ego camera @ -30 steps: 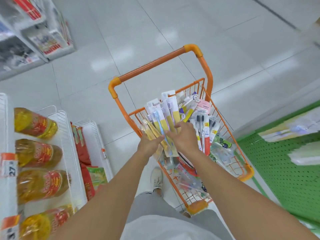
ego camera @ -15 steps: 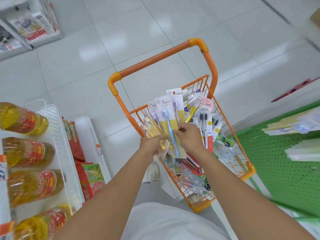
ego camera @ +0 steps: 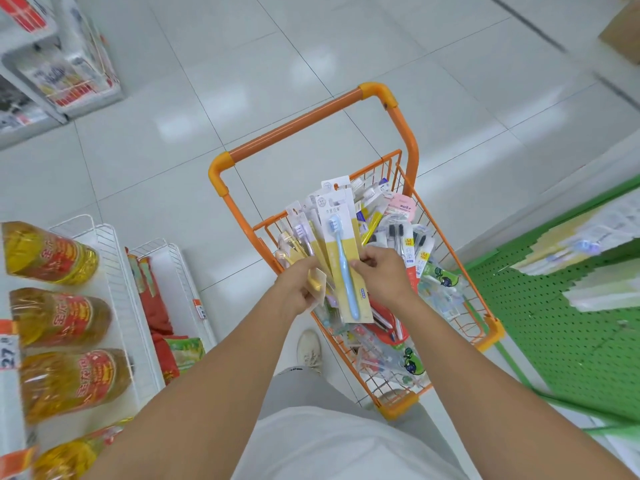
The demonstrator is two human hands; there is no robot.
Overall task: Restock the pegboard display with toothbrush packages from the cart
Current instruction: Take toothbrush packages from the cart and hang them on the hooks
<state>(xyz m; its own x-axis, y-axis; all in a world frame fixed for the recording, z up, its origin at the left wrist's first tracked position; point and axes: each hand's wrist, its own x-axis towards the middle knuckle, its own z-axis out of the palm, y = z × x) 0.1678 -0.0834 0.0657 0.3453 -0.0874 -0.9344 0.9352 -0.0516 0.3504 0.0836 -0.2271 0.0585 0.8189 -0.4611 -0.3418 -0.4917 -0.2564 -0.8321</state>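
holding a fan of toothbrush packs (ego camera: 341, 258) over the cart (ego camera: 377, 98), the left hand (ego camera: 299, 289) and right hand (ego camera: 382, 271) both gripped them, none hung on the pegboard (ego camera: 571, 341) yet.

**Setting: retail shop aisle**

You're in a shop, w/ white tiled floor (ego camera: 214, 98). Evidence: orange wire cart (ego camera: 388, 98) full of packaged toothbrushes, oil bottles (ego camera: 52, 254) on white wire shelving (ego camera: 117, 271) w/ price tags (ego camera: 8, 351), green pegboard (ego camera: 568, 341) display at right.
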